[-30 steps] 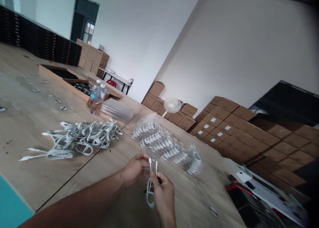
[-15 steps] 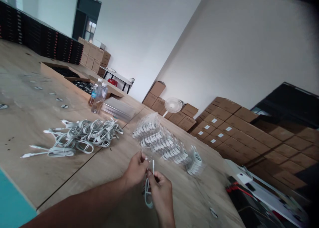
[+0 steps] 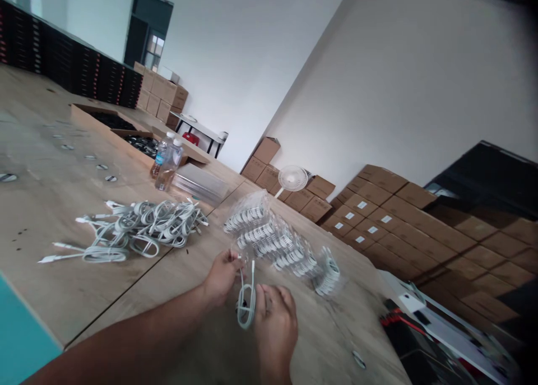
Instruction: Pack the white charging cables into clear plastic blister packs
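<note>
My left hand (image 3: 221, 276) pinches the upper end of a coiled white cable (image 3: 246, 298) above the wooden table (image 3: 63, 295). My right hand (image 3: 275, 323) sits just right of the coil, fingers curled against its lower loop. Right behind the hands lies a heap of coiled cables in clear plastic bags (image 3: 277, 242). A loose pile of unbagged white cables (image 3: 134, 231) lies to the left on the table.
Two water bottles (image 3: 166, 163) and a stack of clear sleeves (image 3: 199, 184) stand further back, beside an open cardboard box (image 3: 113, 127). A small white fan (image 3: 291, 179) and stacked brown cartons (image 3: 399, 217) are off the table's right side. Small discs (image 3: 101, 167) dot the tabletop.
The cable ends that stood upright between both hands have dropped. The coil now hangs from my left hand, and my right hand has lowered and loosened beside it.
</note>
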Available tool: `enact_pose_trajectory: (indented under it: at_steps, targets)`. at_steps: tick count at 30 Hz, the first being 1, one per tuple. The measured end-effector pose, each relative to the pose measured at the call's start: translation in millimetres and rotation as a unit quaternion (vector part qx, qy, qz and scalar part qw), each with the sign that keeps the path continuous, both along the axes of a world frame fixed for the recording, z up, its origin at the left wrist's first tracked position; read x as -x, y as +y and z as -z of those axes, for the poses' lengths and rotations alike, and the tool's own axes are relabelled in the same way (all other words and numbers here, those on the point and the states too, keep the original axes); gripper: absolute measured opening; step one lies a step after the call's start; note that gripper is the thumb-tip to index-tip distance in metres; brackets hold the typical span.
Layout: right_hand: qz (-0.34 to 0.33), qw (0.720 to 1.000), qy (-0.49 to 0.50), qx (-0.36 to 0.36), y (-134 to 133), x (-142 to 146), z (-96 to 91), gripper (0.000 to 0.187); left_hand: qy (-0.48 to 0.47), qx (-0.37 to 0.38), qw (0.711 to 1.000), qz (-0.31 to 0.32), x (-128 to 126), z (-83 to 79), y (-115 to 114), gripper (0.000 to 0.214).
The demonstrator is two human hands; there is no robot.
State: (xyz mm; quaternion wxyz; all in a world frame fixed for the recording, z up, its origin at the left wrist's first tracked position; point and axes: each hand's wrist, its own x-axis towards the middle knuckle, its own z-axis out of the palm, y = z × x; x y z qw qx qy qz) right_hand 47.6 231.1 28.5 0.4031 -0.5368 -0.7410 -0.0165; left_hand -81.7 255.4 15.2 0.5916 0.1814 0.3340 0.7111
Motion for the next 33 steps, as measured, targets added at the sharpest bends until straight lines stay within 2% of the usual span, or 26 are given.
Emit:
enact_pose_trajectory:
  at_steps: [3, 11, 15, 20, 26, 29, 33]
  targets:
    - [-0.006, 1.0, 0.025, 0.018, 1, -4, -2.0, 0.047, -0.011, -0.016, 1.0, 0.021, 1, -3.5, -3, 0.032]
    - [-0.05, 0.983, 0.127, 0.123, 5, -7, -0.6, 0.036, -0.061, -0.048, 0.994, 0.081, -1, -9.8, -8, 0.042]
    - [-0.047, 0.98, 0.136, 0.14, 5, -8, -2.6, 0.036, -0.04, -0.074, 0.99, 0.115, 0, -11.2, -8, 0.036]
    - [-0.043, 0.971, 0.182, 0.149, 2, -4, -4.5, 0.037, -0.04, -0.066, 0.989, 0.125, 2, -9.4, -8, 0.033]
    - [-0.083, 0.931, 0.263, 0.238, -3, -3, -12.6, 0.043, -0.075, -0.059, 0.986, 0.14, 1, -9.4, -9, 0.037]
    - [-0.094, 0.918, 0.288, 0.255, -4, -4, -13.5, 0.041, -0.073, -0.062, 0.986, 0.139, 0, -8.9, -9, 0.036]
    - [-0.073, 0.922, 0.294, 0.242, -2, -5, -8.8, 0.035, -0.052, -0.07, 0.985, 0.15, -2, -6.8, -9, 0.035]
